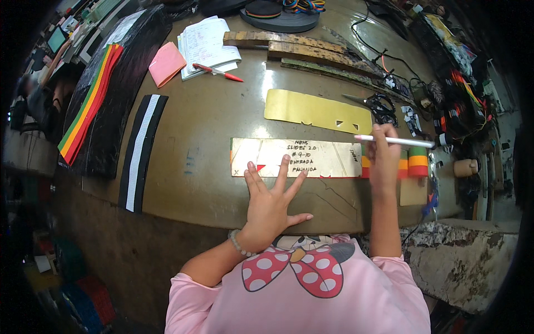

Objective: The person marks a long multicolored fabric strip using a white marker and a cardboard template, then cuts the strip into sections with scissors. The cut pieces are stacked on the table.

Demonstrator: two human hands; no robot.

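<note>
A cream card template with handwriting and cut notches lies over a green, yellow and red striped strap, whose rolled end is at the right. My left hand presses on the card with fingers spread. My right hand grips a white pen held sideways above the card's right end, tip to the left. A yellow card template with notches lies behind, beside black scissors. A black strap with a white middle stripe lies at the left.
Striped strips rest on a black wrapped bundle. Papers, a pink pad and red pen sit behind, with wooden bars, webbing rolls and cables. The table edge is near my body; a person is at far left.
</note>
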